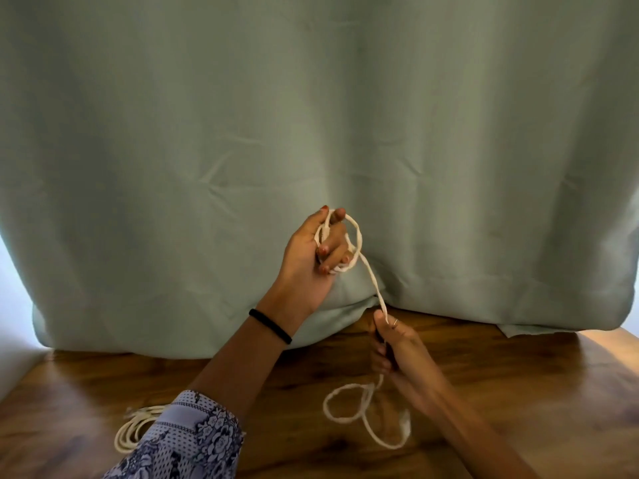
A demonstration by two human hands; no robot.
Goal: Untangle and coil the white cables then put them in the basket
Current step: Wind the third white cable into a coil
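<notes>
A: Where's the left hand (311,257)?

B: Raised at about eleven o'clock from the right hand (397,350), palm turned inward, fingers (333,245) spread and curled, forearm slanting up from six o'clock, a black band on the wrist, patterned sleeve at the elbow.

A: And the right?

B: Lower, closed in a fist, thumb uppermost, its bare forearm running off toward five o'clock.

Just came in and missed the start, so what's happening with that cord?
A person is winding a white cable into a coil. The left hand, raised, has loops wrapped around its fingers, and the right hand, lower, has a closed grip on the cable, feeding it up. The loose tail lies looped on the wooden table. Another coiled cable sits on the table by the left sleeve. No basket is in view.
</notes>
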